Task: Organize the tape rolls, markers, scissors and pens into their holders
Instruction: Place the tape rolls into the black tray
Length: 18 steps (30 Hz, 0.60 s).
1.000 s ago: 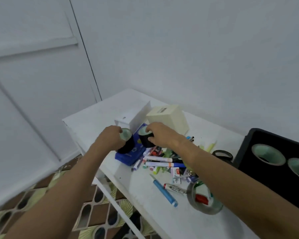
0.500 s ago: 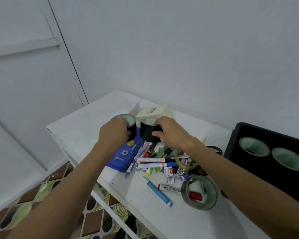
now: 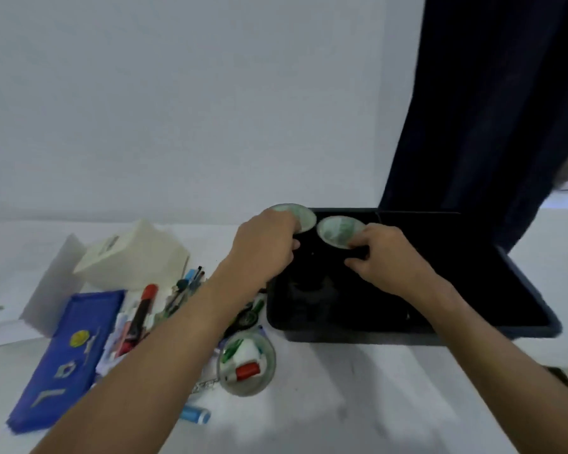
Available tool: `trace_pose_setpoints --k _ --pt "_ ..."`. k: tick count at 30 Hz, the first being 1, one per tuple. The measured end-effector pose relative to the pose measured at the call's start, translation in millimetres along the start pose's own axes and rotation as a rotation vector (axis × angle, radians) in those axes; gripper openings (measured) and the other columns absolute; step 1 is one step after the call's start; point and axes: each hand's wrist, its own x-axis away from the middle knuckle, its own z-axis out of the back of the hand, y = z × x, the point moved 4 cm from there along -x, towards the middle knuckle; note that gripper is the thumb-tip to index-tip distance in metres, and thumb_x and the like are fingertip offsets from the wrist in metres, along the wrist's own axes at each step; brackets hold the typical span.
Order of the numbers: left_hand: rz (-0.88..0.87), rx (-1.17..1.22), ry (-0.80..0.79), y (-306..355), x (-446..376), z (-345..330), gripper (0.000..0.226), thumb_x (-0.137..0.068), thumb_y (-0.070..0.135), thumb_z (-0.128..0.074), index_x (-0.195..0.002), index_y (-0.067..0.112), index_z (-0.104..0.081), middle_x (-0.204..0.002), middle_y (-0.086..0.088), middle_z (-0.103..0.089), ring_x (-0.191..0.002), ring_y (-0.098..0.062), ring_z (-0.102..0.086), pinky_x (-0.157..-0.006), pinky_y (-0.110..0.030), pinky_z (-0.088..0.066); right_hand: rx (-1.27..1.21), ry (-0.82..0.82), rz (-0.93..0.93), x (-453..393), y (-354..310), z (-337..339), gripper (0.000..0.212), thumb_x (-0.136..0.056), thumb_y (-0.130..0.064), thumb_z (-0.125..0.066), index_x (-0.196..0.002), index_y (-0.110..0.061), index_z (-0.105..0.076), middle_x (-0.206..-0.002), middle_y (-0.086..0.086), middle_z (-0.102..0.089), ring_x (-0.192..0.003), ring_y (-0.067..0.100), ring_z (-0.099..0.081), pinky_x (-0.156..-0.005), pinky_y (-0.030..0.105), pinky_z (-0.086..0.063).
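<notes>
Both bare forearms reach forward from near edge toward centre, converging. Left hand (image 3: 265, 244) knuckles up, fingers curled down around a black tape roll (image 3: 295, 216). Right hand (image 3: 385, 255) just right of it, palm down, fingertips (image 3: 354, 244) pinching second tape roll (image 3: 339, 231).

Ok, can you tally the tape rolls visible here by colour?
Black tape rolls, one in the left hand and one in the right hand, over the tray: 2
Grey tape roll on the table: 1
Total: 3
</notes>
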Motion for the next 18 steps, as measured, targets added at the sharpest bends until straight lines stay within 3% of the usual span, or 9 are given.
trace_pose_setpoints --k 5,8,12,14,18 --pt "-0.127 -0.058 -0.13 28.8 -7.6 -32.7 0.019 -0.09 0.019 -0.059 -0.107 0.016 -0.068 -0.085 -0.003 -0.056 -0.077 -0.023 -0.058 -0.064 -0.029 -0.038 0.084 -0.138 -0.134 21.1 35.1 -15.8 0.011 -0.08 -0.018 -0.07 -0.085 -0.009 -0.072 -0.086 0.006 -0.061 -0.075 0.018 -0.058 -0.066 0.024 -0.048" --pt "-0.141 -0.082 -0.174 31.2 -7.5 -44.0 0.015 -0.089 0.021 -0.059 -0.098 0.012 -0.067 -0.08 -0.004 -0.054 -0.073 -0.022 -0.056 -0.062 -0.03 -0.038 0.137 -0.198 -0.151 26.0 33.9 -28.6 0.014 -0.081 -0.017 -0.068 -0.074 -0.005 -0.064 -0.076 0.005 -0.053 -0.066 0.022 -0.059 -0.059 0.028 -0.05" --pt "-0.163 -0.11 -0.244 37.1 -5.9 -57.8 0.025 -0.089 0.023 -0.061 -0.072 0.01 -0.048 -0.07 -0.003 -0.049 -0.08 -0.031 -0.063 -0.062 -0.033 -0.041 0.195 -0.249 -0.189 26.9 35.0 -39.4 0.009 -0.084 -0.009 -0.062 -0.076 -0.01 -0.057 -0.083 0.005 -0.047 -0.066 0.02 -0.052 -0.056 0.025 -0.042" --pt "-0.151 -0.104 -0.282 38.2 -4.6 -67.2 0.028 -0.088 0.024 -0.062 -0.07 0.012 -0.044 -0.069 -0.003 -0.046 -0.079 -0.031 -0.063 -0.063 -0.034 -0.045 0.204 -0.279 -0.222 27.9 36.9 -44.4 0.007 -0.085 -0.005 -0.059 -0.08 -0.009 -0.055 -0.082 0.004 -0.046 -0.064 0.017 -0.051 -0.052 0.023 -0.04" --pt "-0.108 -0.096 -0.331 35.5 0.6 -86.3 0.025 -0.083 0.022 -0.064 -0.071 0.011 -0.045 -0.068 -0.002 -0.045 -0.068 -0.028 -0.055 -0.059 -0.033 -0.042 0.177 -0.297 -0.28 26.8 38.5 -53.2 0.028 -0.086 0.002 -0.053 -0.064 -0.011 -0.041 -0.073 0.001 -0.043 -0.054 0.011 -0.043 -0.045 0.019 -0.035"
